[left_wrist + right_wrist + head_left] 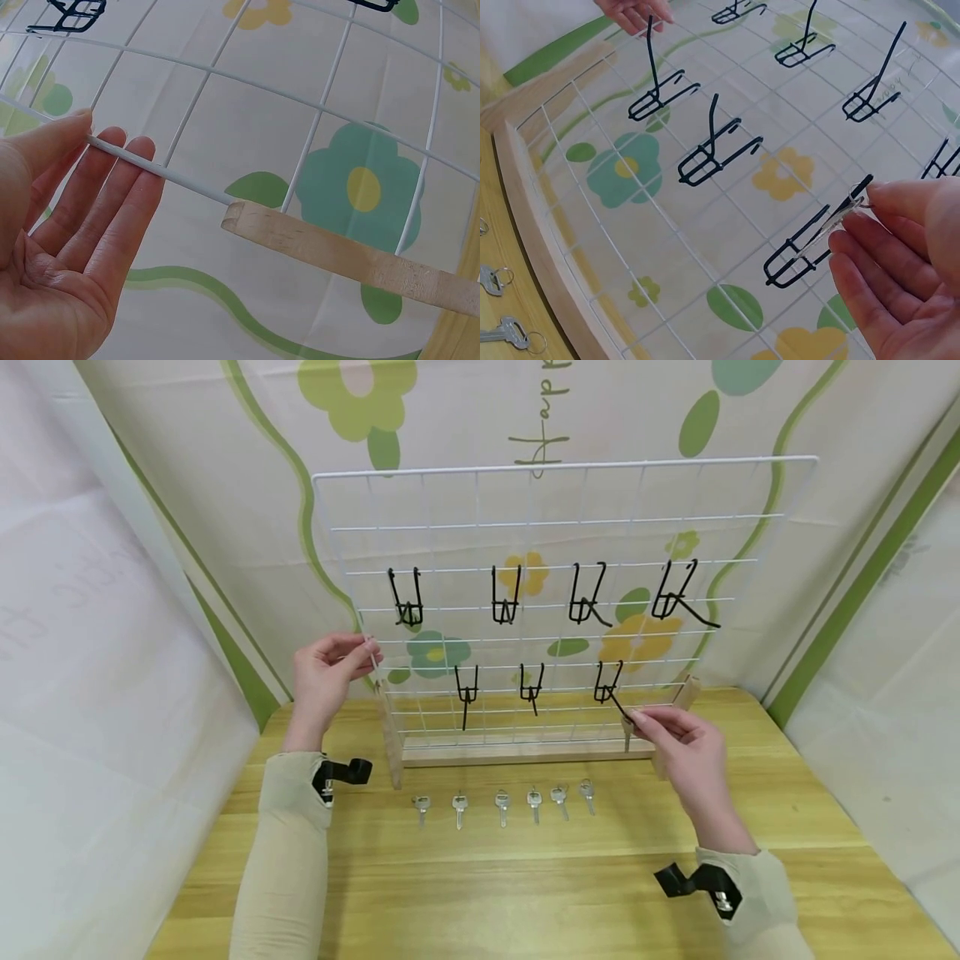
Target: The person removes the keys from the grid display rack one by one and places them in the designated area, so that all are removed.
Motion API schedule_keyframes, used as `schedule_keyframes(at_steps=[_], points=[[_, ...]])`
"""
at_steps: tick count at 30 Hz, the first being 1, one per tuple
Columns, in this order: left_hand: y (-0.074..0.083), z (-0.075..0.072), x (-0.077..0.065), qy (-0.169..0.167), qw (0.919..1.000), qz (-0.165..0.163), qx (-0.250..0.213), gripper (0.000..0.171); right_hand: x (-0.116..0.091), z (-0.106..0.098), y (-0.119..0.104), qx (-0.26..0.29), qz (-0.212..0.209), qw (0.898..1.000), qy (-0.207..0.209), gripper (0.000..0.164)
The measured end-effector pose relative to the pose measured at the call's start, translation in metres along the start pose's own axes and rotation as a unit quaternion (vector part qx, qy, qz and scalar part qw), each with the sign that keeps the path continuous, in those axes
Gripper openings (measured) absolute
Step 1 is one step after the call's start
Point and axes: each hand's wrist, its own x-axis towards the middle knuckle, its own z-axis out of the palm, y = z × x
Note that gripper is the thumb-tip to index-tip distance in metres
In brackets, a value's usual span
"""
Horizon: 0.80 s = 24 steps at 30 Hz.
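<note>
My left hand (327, 681) pinches the left edge wire of a white wire grid rack (566, 466), thumb on one side and fingers behind, as the left wrist view shows. At the lower right hook (609, 692), my right hand (688, 760) pinches a small silver key (627, 735) by its ring (857, 196). The ring is at the black hook's tip; whether it is threaded over the tip I cannot tell. Below the grid, a row of several silver keys (502, 808) with rings lies on the wooden table (480, 893).
More black hooks (506, 602) hang in two rows on the grid, their prongs sticking out forward. Wooden feet (390, 739) and a wooden bar (525, 753) support the grid. A flower-patterned cloth (450, 410) stands behind it.
</note>
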Motion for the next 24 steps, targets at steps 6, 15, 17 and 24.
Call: schedule_keyframes(at_steps=[6, 15, 17, 24], points=[[0.0, 0.0, 0.0, -0.001, 1.0, 0.0, 0.002, 0.022, -0.008, -0.007, -0.008, -0.014, -0.03, 0.999, 0.0, 0.025], [-0.001, -0.001, 0.002, -0.003, 1.0, 0.003, 0.002, 0.022, -0.015, -0.021, -0.012, -0.026, -0.02, 0.999, -0.005, 0.024], [-0.001, -0.001, 0.002, -0.003, 1.0, 0.002, -0.001, 0.022, -0.015, -0.024, -0.007, -0.029, -0.008, 0.999, -0.01, 0.024], [-0.002, -0.001, 0.001, -0.002, 1.0, 0.0, -0.004, 0.021, -0.017, -0.039, 0.025, -0.07, 0.052, 0.995, -0.045, 0.027]])
